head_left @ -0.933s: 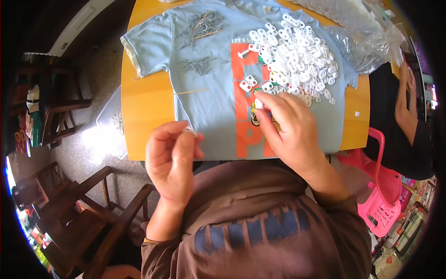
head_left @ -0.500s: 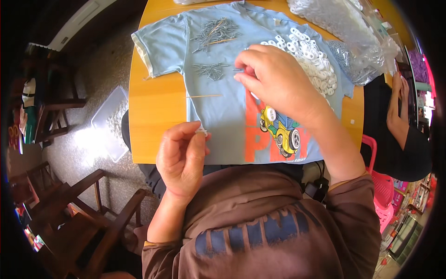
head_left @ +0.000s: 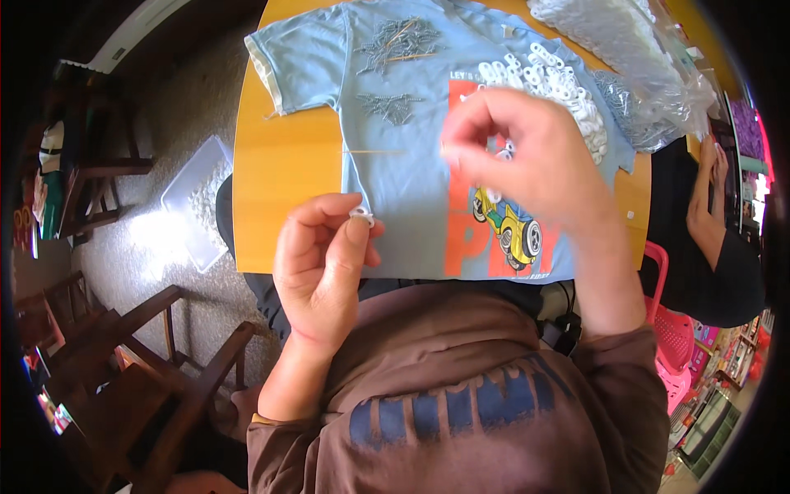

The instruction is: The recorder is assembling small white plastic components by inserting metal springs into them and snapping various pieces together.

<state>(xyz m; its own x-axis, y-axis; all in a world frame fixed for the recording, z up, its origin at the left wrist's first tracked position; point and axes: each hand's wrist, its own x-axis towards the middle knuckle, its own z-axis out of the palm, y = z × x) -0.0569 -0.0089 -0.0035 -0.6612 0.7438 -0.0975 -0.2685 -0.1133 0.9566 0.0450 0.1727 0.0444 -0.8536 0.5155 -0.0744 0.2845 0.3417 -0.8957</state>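
I see the left hand (head_left: 321,267) pinching a small white piece (head_left: 362,217) between thumb and forefinger; it looks rounded and pale, partly covered by those tips. The right hand (head_left: 522,156) is curled and blurred; I can't tell whether its fingers grip anything. Beyond them lie loose white pieces (head_left: 539,78); to their left, grey screws (head_left: 387,107).

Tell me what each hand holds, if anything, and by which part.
The left hand pinches a small white piece by one edge between its fingers. The right hand is blurred; whether it holds anything cannot be told.
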